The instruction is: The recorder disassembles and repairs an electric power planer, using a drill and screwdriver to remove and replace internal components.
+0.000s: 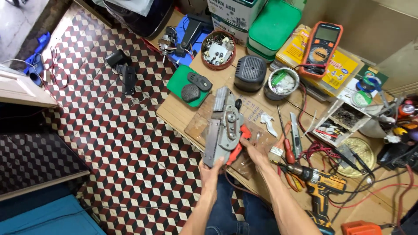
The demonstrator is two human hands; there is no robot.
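A grey metal power tool with an orange handle (224, 126), its cover off, lies on a wooden board (198, 124) on the low table. My left hand (212, 172) grips the tool's near end from below. My right hand (254, 150) holds the orange handle part at its right side. A small white plastic piece (266, 122) lies just right of the tool.
A cordless drill (315, 180), screwdrivers (287, 150) and a utility knife (294, 135) lie to the right. A black housing (250, 72), a tin (283, 82), a bowl of parts (217, 50), a multimeter (322, 43), green lids (187, 85) and red wires (318, 150) crowd the table. Patterned floor lies left.
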